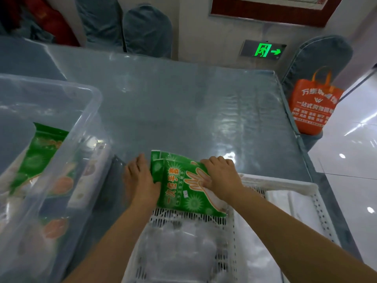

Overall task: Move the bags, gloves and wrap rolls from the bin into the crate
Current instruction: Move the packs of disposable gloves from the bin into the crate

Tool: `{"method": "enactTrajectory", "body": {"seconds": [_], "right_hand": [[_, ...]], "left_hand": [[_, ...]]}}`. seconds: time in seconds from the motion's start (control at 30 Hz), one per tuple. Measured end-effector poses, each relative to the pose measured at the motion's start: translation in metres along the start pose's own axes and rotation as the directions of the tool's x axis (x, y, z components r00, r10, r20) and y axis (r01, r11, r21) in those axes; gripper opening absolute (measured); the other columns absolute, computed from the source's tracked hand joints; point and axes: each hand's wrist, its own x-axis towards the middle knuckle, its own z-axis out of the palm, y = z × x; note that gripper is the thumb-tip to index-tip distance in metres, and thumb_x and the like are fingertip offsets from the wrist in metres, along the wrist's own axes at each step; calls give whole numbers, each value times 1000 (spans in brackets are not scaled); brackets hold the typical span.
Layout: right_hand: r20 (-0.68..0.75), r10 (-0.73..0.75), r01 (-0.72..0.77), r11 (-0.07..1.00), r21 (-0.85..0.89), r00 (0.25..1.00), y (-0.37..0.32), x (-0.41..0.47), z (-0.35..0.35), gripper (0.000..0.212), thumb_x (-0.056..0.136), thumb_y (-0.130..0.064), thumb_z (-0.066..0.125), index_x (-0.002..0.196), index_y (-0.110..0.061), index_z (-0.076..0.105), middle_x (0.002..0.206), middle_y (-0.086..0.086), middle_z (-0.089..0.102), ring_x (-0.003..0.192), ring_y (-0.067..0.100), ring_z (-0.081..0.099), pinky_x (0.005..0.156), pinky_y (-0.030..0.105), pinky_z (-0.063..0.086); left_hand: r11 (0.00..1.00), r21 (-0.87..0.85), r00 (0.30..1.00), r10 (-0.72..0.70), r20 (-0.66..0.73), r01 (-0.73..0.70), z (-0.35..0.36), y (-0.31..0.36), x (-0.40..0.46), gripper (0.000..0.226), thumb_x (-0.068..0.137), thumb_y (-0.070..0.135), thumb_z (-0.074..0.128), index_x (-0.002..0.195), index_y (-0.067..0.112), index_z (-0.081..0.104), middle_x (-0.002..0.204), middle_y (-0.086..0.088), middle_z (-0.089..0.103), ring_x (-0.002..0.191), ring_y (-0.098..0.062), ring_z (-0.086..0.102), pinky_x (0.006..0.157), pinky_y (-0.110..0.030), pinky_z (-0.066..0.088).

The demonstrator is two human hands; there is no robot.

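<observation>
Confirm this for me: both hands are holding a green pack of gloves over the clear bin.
Not quite. In the head view, the left hand and right hand do hold the green pack of gloves, but over the far end of the white crate, not the clear bin on the left.

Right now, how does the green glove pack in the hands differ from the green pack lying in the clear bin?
The held glove pack is over the white crate, gripped by the left hand and right hand; the bin pack lies untouched in the clear bin. The held pack's print is sharp; the bin pack is blurred behind the bin wall. Both are green with orange print.
</observation>
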Motion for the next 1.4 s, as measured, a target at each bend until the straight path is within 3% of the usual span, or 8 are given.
{"method": "enactTrajectory", "body": {"seconds": [0.2, 0.3, 0.37, 0.5, 0.7, 0.87, 1.1, 1.4], "right_hand": [[40, -110, 110, 994, 12, 993, 7, 3, 4, 59, 80, -48, 60, 131, -27, 41, 118, 0, 52, 109, 21, 43, 93, 36, 25], [91, -143, 144, 990, 2, 985, 11, 9, -1, 60, 79, -49, 60, 131, -26, 42, 115, 2, 52, 107, 22, 43, 92, 37, 26], [117, -163, 169, 985, -38, 980, 13, 12, -3, 62, 79, -50, 59, 133, -25, 40, 115, 3, 51, 107, 22, 42, 91, 38, 26], [120, -158, 166, 984, -59, 980, 10, 9, 2, 70, 80, -51, 59, 139, -23, 32, 120, 4, 47, 110, 23, 40, 93, 38, 27], [-6, -27, 27, 999, 30, 1000, 20, -1, 2, 72, 74, -53, 65, 134, -22, 40, 125, 4, 47, 113, 25, 39, 95, 38, 29], [-27, 126, -122, 984, 128, 992, 33, -17, 4, 52, 81, -41, 60, 128, -23, 48, 123, 1, 53, 113, 22, 41, 95, 36, 28], [-59, 171, -166, 982, 90, 983, 25, -25, 3, 47, 82, -39, 60, 124, -21, 51, 120, 2, 54, 110, 21, 42, 93, 35, 30], [-137, 252, -249, 968, 39, 958, -2, -50, -5, 50, 84, -25, 60, 131, -19, 44, 129, 3, 49, 115, 23, 41, 97, 37, 35]], "left_hand": [[791, 259, 825, 564, 41, -554, 10, 19, 2, 100, 47, 25, 77, 138, 14, 36, 143, -20, 39, 139, -35, 22, 111, -56, 10], [753, 283, 800, 516, 307, -594, 13, 23, 22, 102, 62, 56, 64, 145, 20, 17, 154, -12, 19, 144, -28, 0, 112, -50, -16], [782, 238, 793, 464, 396, -576, 16, 21, 28, 101, 63, 62, 62, 144, 22, 18, 150, -8, 25, 142, -26, 8, 113, -48, -11], [830, 164, 811, 445, 379, -532, 15, 16, 23, 95, 60, 59, 67, 139, 25, 27, 136, -4, 37, 130, -23, 24, 111, -43, 7], [790, 271, 826, 464, 320, -549, 13, 19, 14, 102, 68, 57, 64, 146, 22, 9, 155, -7, 16, 143, -23, 4, 114, -46, -12], [616, 203, 648, 714, 265, -761, 17, 18, -19, 88, 53, 49, 78, 131, 20, 49, 138, -9, 51, 131, -29, 41, 110, -52, 16], [582, 212, 597, 618, 512, -785, 30, 5, -10, 96, 75, 65, 50, 145, 31, -6, 148, 1, -24, 132, -27, -31, 105, -54, -23], [623, 147, 596, 614, 518, -769, 25, 8, -8, 92, 76, 60, 54, 145, 33, 0, 156, 1, -13, 143, -23, -14, 110, -53, -16]]}}
